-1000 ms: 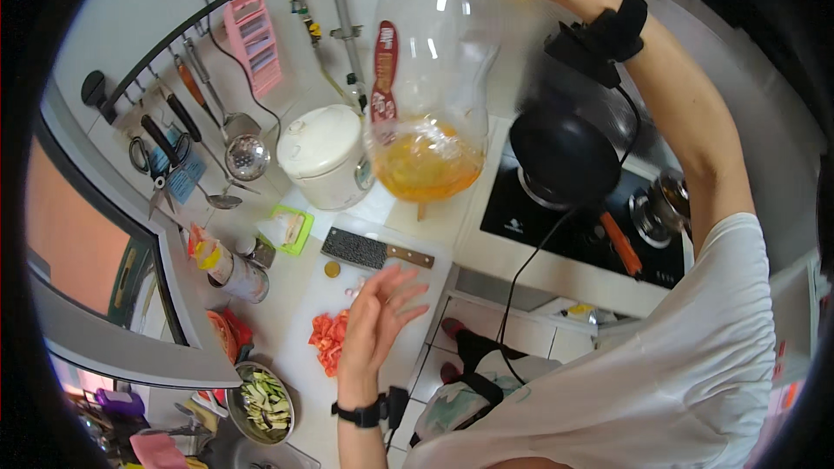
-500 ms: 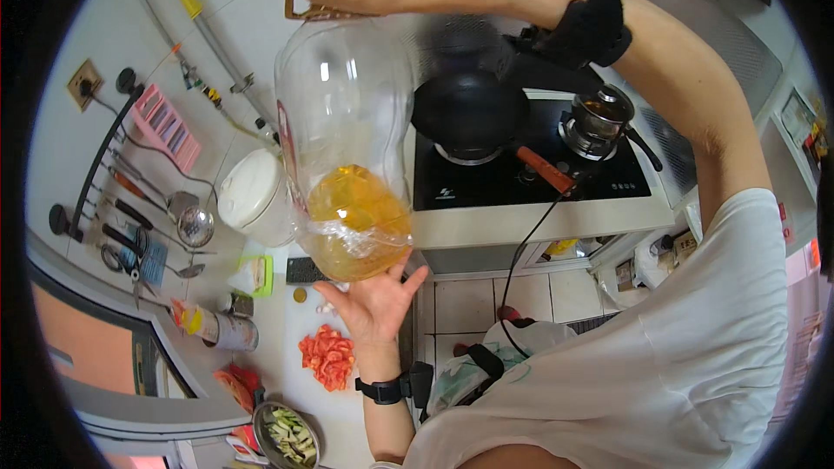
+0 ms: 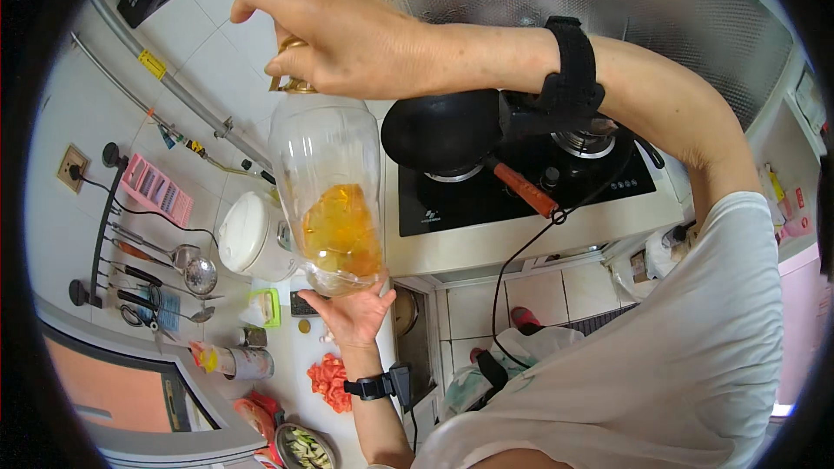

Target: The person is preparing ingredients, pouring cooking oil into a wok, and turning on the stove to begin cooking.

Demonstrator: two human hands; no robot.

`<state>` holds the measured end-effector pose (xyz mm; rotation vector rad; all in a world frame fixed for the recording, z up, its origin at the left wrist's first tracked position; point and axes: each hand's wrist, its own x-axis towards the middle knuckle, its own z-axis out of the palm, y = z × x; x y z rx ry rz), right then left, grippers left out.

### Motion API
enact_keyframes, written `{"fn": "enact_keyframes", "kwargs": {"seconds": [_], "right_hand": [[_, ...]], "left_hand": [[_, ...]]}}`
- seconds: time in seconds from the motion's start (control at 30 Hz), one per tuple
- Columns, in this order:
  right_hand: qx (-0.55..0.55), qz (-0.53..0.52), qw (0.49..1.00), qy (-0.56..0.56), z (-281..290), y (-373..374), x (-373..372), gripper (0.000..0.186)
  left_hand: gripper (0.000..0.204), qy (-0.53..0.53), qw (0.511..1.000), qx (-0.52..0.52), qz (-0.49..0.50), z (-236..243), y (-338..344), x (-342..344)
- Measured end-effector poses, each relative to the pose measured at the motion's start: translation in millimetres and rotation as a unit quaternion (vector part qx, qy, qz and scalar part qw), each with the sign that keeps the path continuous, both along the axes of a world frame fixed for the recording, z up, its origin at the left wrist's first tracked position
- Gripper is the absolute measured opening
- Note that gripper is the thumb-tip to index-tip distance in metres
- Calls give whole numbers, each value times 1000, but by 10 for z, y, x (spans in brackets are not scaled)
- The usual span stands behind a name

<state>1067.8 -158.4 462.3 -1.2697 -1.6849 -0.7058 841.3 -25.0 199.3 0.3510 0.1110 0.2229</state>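
A big clear plastic oil bottle (image 3: 326, 152), with yellow oil in its lower part, stands nearly upright in the air in front of me. My right hand (image 3: 339, 43) grips it at the top by the gold-brown cap and handle; the forefinger sticks out past the handle. At the bottle's base is my left hand (image 3: 354, 320), palm up, thumb and fingers spread, touching the underside. Chopped red tomato (image 3: 330, 382) lies on the white counter beside my left wrist. Black straps circle both wrists.
Right of the bottle, a black wok (image 3: 443, 135) with a red-brown handle (image 3: 526, 189) sits on the black gas hob (image 3: 443, 208). A white lidded container (image 3: 248, 230) stands to its left, near hanging utensils (image 3: 195, 274). A bowl of cut vegetables (image 3: 304, 450) is low in view. One cable hangs by the hob.
My right hand and the bottle's top sit lower in the picture and look farther off. The whole view has shifted somewhat. Both hands stay at the bottle, top and base.
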Motion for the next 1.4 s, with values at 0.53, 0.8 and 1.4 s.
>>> {"fn": "enact_keyframes", "kwargs": {"seconds": [0.53, 0.8, 1.4], "right_hand": [[-3, 8, 1000, -16, 114, -334, 32, 37], [17, -68, 997, -40, 193, -676, 58, 30], [99, -157, 980, -73, 442, -1315, -531, 24]], "left_hand": [[77, -46, 997, -52, -18, -219, -593, 548], [77, -32, 997, -37, -65, -133, -584, 617], [88, -67, 994, -32, -83, 185, -383, 724]]}}
